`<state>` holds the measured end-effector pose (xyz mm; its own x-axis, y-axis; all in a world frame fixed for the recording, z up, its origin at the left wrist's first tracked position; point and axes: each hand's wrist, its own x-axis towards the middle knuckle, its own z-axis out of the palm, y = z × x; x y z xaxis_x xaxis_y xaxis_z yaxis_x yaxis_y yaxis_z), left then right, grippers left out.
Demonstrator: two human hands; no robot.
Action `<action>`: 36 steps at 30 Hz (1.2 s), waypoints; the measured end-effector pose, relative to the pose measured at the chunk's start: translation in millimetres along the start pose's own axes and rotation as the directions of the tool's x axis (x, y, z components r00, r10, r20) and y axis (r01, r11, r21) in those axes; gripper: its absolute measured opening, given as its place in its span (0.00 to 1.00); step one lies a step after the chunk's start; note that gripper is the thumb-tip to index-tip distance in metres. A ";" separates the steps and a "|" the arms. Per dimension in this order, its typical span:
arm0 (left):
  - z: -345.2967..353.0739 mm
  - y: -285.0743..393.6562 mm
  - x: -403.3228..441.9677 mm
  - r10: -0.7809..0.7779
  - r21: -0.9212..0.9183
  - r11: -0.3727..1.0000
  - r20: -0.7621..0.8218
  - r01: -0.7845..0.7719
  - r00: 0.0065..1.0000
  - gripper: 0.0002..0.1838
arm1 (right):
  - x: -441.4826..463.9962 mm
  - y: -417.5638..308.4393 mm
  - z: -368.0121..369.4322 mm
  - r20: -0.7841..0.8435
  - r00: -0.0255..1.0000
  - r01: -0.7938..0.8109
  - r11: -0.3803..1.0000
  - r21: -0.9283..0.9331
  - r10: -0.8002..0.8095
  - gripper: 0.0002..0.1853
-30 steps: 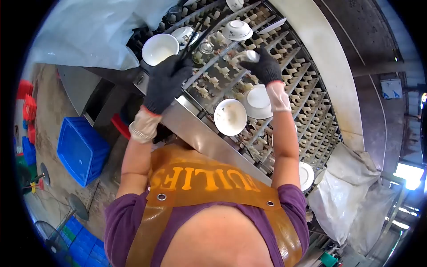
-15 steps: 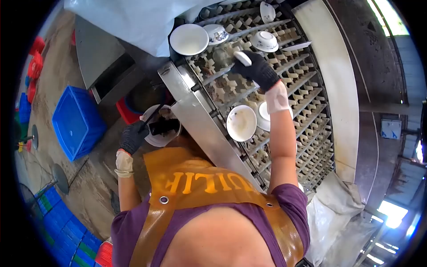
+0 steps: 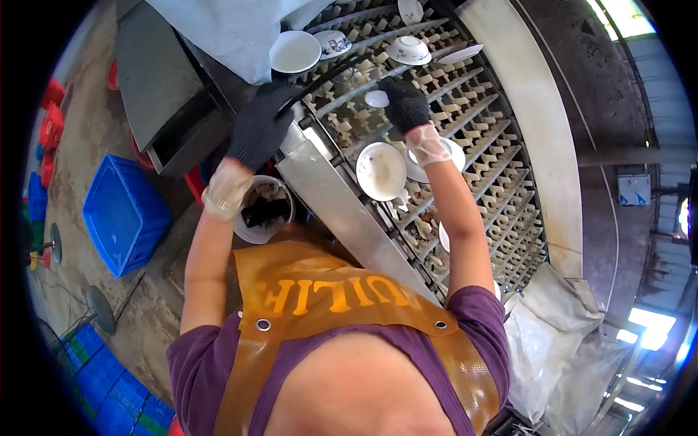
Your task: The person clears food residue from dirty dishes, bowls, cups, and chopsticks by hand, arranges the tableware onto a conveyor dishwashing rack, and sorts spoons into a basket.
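My left hand (image 3: 263, 125), in a black glove, is closed around a long thin dark tool (image 3: 314, 84) that reaches over the edge of the pegged conveyor (image 3: 502, 171). My right hand (image 3: 404, 106), also black-gloved, grips a small white piece of tableware (image 3: 376, 99), its exact kind unclear. Below that hand lie a white bowl (image 3: 381, 171) with brownish residue and a white plate (image 3: 452, 154), partly behind my wrist. Farther up the belt are a large white bowl (image 3: 295, 51), a patterned bowl (image 3: 333, 44) and an upturned bowl (image 3: 409, 51).
A white bucket (image 3: 285, 218) with dark waste in it stands below my left wrist. To the left, a blue crate (image 3: 120, 218) rests on the floor. A steel ledge (image 3: 342, 211) borders the conveyor, and plastic sheeting (image 3: 225, 29) hangs at the top.
My left hand has swung up and right from beside the bucket, bringing the thin dark tool over the conveyor. My right hand has shifted slightly left with the white piece.
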<state>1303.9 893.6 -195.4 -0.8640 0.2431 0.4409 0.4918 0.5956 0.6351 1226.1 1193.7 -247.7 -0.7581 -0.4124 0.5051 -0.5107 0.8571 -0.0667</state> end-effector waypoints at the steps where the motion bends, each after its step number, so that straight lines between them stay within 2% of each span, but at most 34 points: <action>1: 10.2 -2.0 18.8 -0.031 0.021 0.999 0.068 0.029 0.997 0.20 | 8.3 -9.4 -4.9 0.119 0.990 -0.080 0.997 0.002 0.079 0.15; 2: 30.3 -21.5 33.7 -0.025 0.018 1.000 0.067 0.024 0.997 0.20 | 12.9 -16.8 -6.9 0.238 0.958 -0.162 0.987 -0.007 0.159 0.15; 4: 75.9 -56.8 53.7 0.147 0.440 0.894 -0.108 -0.085 0.983 0.23 | 19.4 -12.9 6.9 0.370 0.902 -0.208 0.975 -0.078 0.222 0.16; 5: 74.2 -44.4 59.7 0.160 0.438 0.894 -0.112 -0.096 0.981 0.23 | 18.8 -15.8 5.9 0.368 0.894 -0.234 0.966 -0.107 0.258 0.16; 6: 69.0 -24.3 67.8 -0.095 0.478 0.873 -0.032 0.099 0.995 0.21 | 19.5 -14.9 3.5 0.364 0.885 -0.257 0.957 -0.136 0.289 0.15; 7: 65.9 -13.6 76.2 -0.349 0.530 0.800 0.032 0.280 0.936 0.20 | 19.8 -4.5 10.7 0.397 0.883 -0.208 0.967 -0.146 0.250 0.18; 8: 68.1 -15.5 78.7 -0.346 0.530 0.800 0.027 0.280 0.938 0.20 | 21.7 4.7 11.4 0.392 0.886 -0.205 0.968 -0.147 0.248 0.18; 10: 79.0 -33.3 76.0 -0.307 0.484 0.835 0.010 0.264 0.952 0.19 | 18.9 10.6 2.9 0.477 0.870 -0.116 0.992 -0.055 0.128 0.17; 12: 91.2 -58.7 80.6 -0.271 0.497 0.831 -0.027 0.248 0.962 0.17 | 14.2 16.5 -10.6 0.461 0.880 -0.125 0.992 -0.012 0.117 0.18; 14: 101.7 -78.8 83.1 0.044 0.396 0.916 -0.247 0.059 0.968 0.16 | 0.2 12.8 -37.5 0.396 0.902 -0.271 0.941 0.203 0.174 0.18; 15: 80.0 -42.5 84.2 -0.080 0.391 0.912 -0.121 0.122 0.989 0.14 | -11.8 13.0 -54.1 0.361 0.909 -0.333 0.885 0.324 0.210 0.18; 16: 65.0 -12.9 76.7 0.064 0.391 0.920 -0.206 0.022 0.976 0.14 | -28.2 13.4 -72.5 0.335 0.908 -0.386 0.811 0.440 0.251 0.17; 18: 52.8 21.4 60.7 0.161 0.246 0.964 -0.252 -0.097 0.954 0.16 | -62.5 13.4 -111.0 0.122 0.973 -0.230 0.864 0.448 0.195 0.15; 19: 42.7 34.1 58.2 0.154 0.239 0.966 -0.236 -0.097 0.959 0.16 | -78.0 10.7 -133.8 0.239 0.920 -0.391 0.788 0.476 0.312 0.15; 20: 31.8 46.1 57.9 0.117 0.047 0.993 -0.103 -0.112 0.988 0.17 | -95.1 9.7 -153.1 0.353 0.840 -0.541 0.687 0.485 0.412 0.14; 21: 29.6 52.2 58.1 0.103 -0.146 0.985 0.034 -0.098 0.994 0.18 | -118.3 15.9 -162.1 0.352 0.808 -0.589 0.640 0.494 0.472 0.14; 22: 35.5 52.2 60.4 0.106 -0.149 0.984 0.044 -0.099 0.993 0.18 | -133.1 13.1 -171.6 0.348 0.774 -0.630 0.591 0.504 0.528 0.13; 24: 52.8 44.0 74.5 0.082 -0.273 0.962 0.305 0.005 0.949 0.19 | -154.2 -1.7 -200.7 0.490 0.527 -0.846 0.373 0.382 0.694 0.10; 25: 78.4 23.5 79.1 0.138 -0.256 0.965 0.332 -0.051 0.933 0.18 | -167.2 -3.8 -205.0 0.485 0.529 -0.846 0.389 0.365 0.696 0.10; 26: 104.1 2.9 83.9 0.193 -0.243 0.964 0.358 -0.109 0.913 0.17 | -184.7 -6.2 -198.9 0.396 0.640 -0.749 0.420 0.512 0.659 0.10; 27: 128.6 -11.9 87.4 0.152 0.012 0.987 0.293 -0.162 0.944 0.16 | -187.5 -14.9 -198.2 0.305 0.714 -0.678 0.513 0.526 0.630 0.11; 28: 131.7 1.1 89.9 0.136 0.268 0.944 0.214 -0.192 0.967 0.16 | -187.2 -26.6 -194.8 0.211 0.779 -0.600 0.603 0.527 0.591 0.11; 29: 130.3 12.9 83.5 0.295 0.166 0.939 0.064 -0.301 0.953 0.14 | -187.0 -37.7 -187.0 0.265 0.697 -0.648 0.429 0.629 0.666 0.10; 30: 119.4 37.6 78.0 0.273 0.109 0.953 0.097 -0.283 0.957 0.15 | -184.1 -48.9 -179.0 0.232 0.687 -0.659 0.456 0.598 0.688 0.11; 31: 100.7 69.7 69.3 0.126 -0.136 0.987 0.309 -0.088 0.943 0.17 | -179.5 -59.4 -164.7 0.079 0.742 -0.581 0.580 0.571 0.665 0.09; 32: 85.6 98.1 56.4 0.025 -0.313 0.935 0.534 0.170 0.845 0.20 | -175.1 -67.3 -157.9 0.229 0.673 -0.652 0.418 0.633 0.703 0.07; 33: 81.1 115.5 36.3 0.095 -0.437 0.881 0.543 0.183 0.834 0.21 | -167.0 -76.3 -149.0 0.334 0.610 -0.607 0.152 0.780 0.718 0.06; 34: 76.2 126.9 19.4 0.160 -0.548 0.812 0.541 0.201 0.826 0.21 | -154.3 -90.2 -144.7 0.365 0.623 -0.515 0.011 0.857 0.692 0.08; 35: 80.7 126.7 3.2 0.194 -0.529 0.842 0.480 0.106 0.856 0.21 | -158.5 -97.7 -120.3 0.230 0.737 -0.480 0.252 0.840 0.636 0.10; 36: 87.0 122.1 -12.0 0.232 -0.500 0.866 0.418 0.009 0.878 0.20 | -154.5 -100.0 -117.1 0.230 0.803 -0.462 0.330 0.823 0.550 0.12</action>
<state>1364.8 1030.1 -178.3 -0.6901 0.6716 0.2695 0.4722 0.1357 0.8710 1441.7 1207.9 -218.3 -0.9828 0.0695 0.1711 -0.1522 0.2194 -0.9637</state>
